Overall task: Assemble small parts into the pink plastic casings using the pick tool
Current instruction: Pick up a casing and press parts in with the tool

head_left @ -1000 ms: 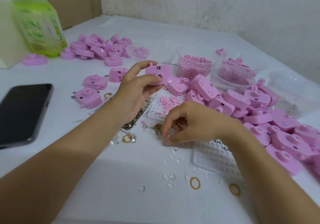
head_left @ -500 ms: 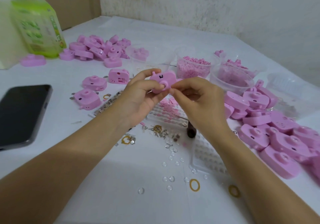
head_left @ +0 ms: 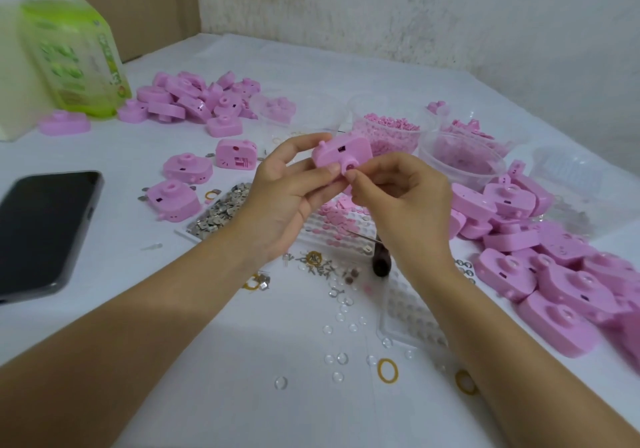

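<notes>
our left hand [head_left: 284, 191] grips the pink casing [head_left: 341, 151], right hand [head_left: 405, 202] pinches its lens ring [head_left: 350, 167]; if we press off-centre the casing cd twist & drop bits into the worktop [head_left: 207, 361] clutter.

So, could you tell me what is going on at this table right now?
A person seems to be fitting a part into a pink casing. The left hand grips the casing above the table, and fingers of the right hand pinch at its round front opening. The pick tool's dark handle shows below that hand; whether it is held is unclear. More casings lie piled on the right.
</notes>
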